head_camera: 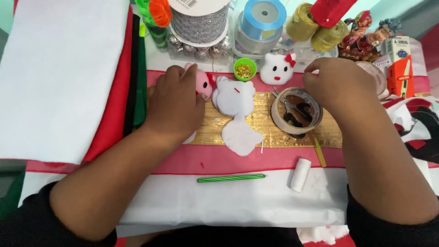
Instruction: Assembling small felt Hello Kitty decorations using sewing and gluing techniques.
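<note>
The left hand (176, 103) lies knuckles-up over a pink plush head (202, 83), fingers curled onto it; whether the grip is truly closed on it I cannot tell. Just right of that grip, touching the pink head, lies a white felt cat shape (234, 96), with a second white piece (240, 135) just below it, both on a gold sheet (265, 121). Beyond the grip sits a small green cup (244, 69) of gold pins, and a white cat head (277, 69) with a red bow.

The right hand (340, 84) hovers with fingertips pinched together at its upper left; what they pinch is too small to see. Directly under this grip lies a tape roll (296, 111) with scissors inside its ring.

Nearer the body, the tabletop has open room: only a green striped stick (231, 178) and a white thread spool (300, 174) lie on the white cloth (206, 201). The far edge is crowded with ribbon spools (263, 18).
</note>
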